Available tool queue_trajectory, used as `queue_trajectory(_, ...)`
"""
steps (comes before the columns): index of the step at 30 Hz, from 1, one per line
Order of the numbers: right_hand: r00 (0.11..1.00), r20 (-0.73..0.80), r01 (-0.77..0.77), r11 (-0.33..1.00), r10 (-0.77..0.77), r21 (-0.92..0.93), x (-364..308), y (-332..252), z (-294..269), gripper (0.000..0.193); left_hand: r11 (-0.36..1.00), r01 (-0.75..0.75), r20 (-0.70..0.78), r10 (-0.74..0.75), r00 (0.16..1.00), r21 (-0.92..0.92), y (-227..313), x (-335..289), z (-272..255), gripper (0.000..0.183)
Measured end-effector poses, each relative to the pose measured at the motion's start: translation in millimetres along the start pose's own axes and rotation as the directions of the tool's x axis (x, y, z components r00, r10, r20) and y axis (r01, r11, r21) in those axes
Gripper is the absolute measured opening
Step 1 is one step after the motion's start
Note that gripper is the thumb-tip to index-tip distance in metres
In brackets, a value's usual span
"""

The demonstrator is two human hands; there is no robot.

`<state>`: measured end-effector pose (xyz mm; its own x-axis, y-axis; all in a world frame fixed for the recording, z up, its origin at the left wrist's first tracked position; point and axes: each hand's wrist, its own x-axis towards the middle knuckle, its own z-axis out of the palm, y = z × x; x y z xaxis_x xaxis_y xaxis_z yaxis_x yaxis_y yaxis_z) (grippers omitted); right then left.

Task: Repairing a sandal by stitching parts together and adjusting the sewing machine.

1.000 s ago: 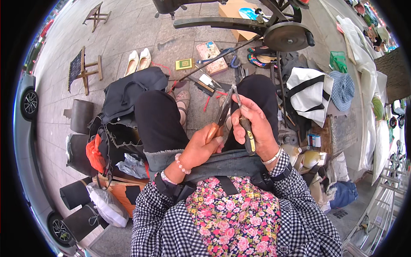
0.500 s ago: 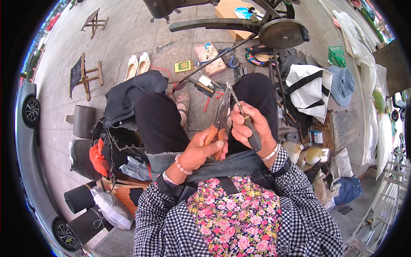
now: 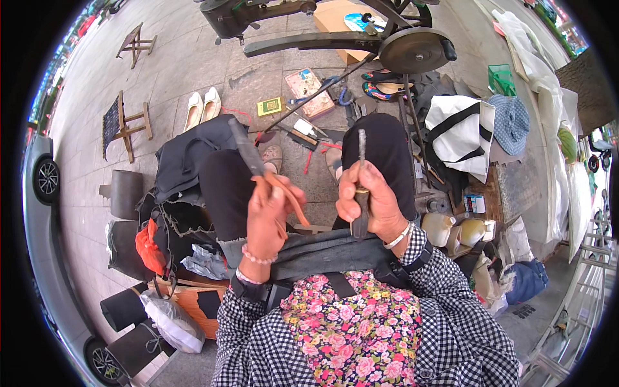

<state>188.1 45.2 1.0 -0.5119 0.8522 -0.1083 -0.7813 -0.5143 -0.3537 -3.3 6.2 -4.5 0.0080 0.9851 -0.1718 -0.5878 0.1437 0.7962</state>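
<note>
My left hand (image 3: 267, 216) is closed around the orange-handled scissors (image 3: 248, 155), over my left thigh. Their dark blades point up and away, slightly blurred. In my right hand (image 3: 374, 203), fingers wrapped round its dark handle, is an awl-like tool (image 3: 362, 147) with a thin metal shaft pointing upward. The two tools stand apart, with a gap between my hands. A dark grey apron cloth (image 3: 316, 250) lies across my lap below them.
A hand-cranked machine (image 3: 416, 50) stands ahead. White shoes (image 3: 202, 108), a yellow-green box (image 3: 271, 106) and several tools lie on the paving. At right are a white bag (image 3: 459, 132) and a blue hat (image 3: 509, 122); at left, a dark bag (image 3: 200, 155) and a folding stool (image 3: 122, 126).
My left hand has moved left with the scissors, away from the awl-like tool's tip. My right hand has shifted slightly left, turning the tool more upright.
</note>
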Motion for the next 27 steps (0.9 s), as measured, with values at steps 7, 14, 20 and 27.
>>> queue_trajectory(7,0.999,0.031,-0.022,0.977,0.029,-0.213,-1,-4,5,0.026,0.697,-0.013,0.123,-0.107,0.987,0.717,-10,-3,3,0.02)
queue_trajectory(14,0.993,-0.045,0.076,0.874,-0.111,-0.48,-2,-7,5,0.046,0.431,-0.232,0.24,0.037,0.97,0.872,-20,-3,1,0.03)
queue_trajectory(20,0.987,-0.058,0.091,0.818,-0.15,-0.568,0,-8,3,0.044,0.3,-0.298,0.29,0.072,0.954,0.906,-15,-3,6,0.034)
queue_trajectory(27,0.977,-0.098,0.078,0.741,-0.191,-0.667,0,-8,3,0.043,0.315,-0.297,0.29,0.071,0.954,0.901,-11,-6,10,0.033)
